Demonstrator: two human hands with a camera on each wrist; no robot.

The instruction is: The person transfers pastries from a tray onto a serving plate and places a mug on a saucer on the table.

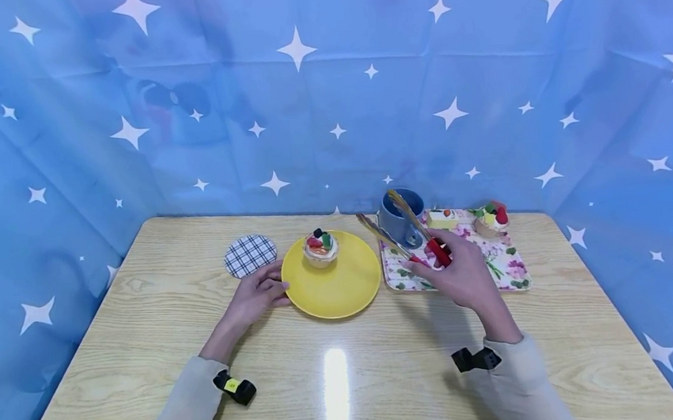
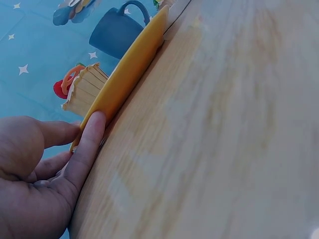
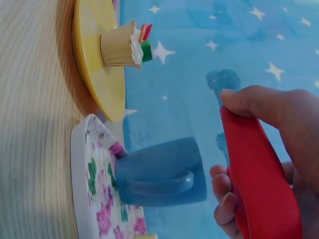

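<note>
My left hand [image 1: 259, 288] pinches the left rim of a round yellow plate [image 1: 338, 294] on the table. In the left wrist view the thumb and fingers meet at the plate's edge. On the plate, toward the back, stands a toy cupcake [image 1: 320, 252] topped with cream and fruit. My right hand [image 1: 460, 269] holds red-handled tongs [image 1: 439, 253] over the floral tray [image 1: 509, 273], their arms spread apart with nothing between the tips. Behind the tongs, a blue mug [image 1: 395, 223] stands upright on the tray; its handle shows in the right wrist view [image 3: 162, 184].
At the tray's back lie a yellow cake slice [image 1: 442, 219] and a second fruit-topped cupcake [image 1: 490, 223]. A checked round coaster [image 1: 249, 255] lies left of the plate. A blue starry curtain [image 1: 326, 103] hangs behind the wooden table [image 1: 292, 383].
</note>
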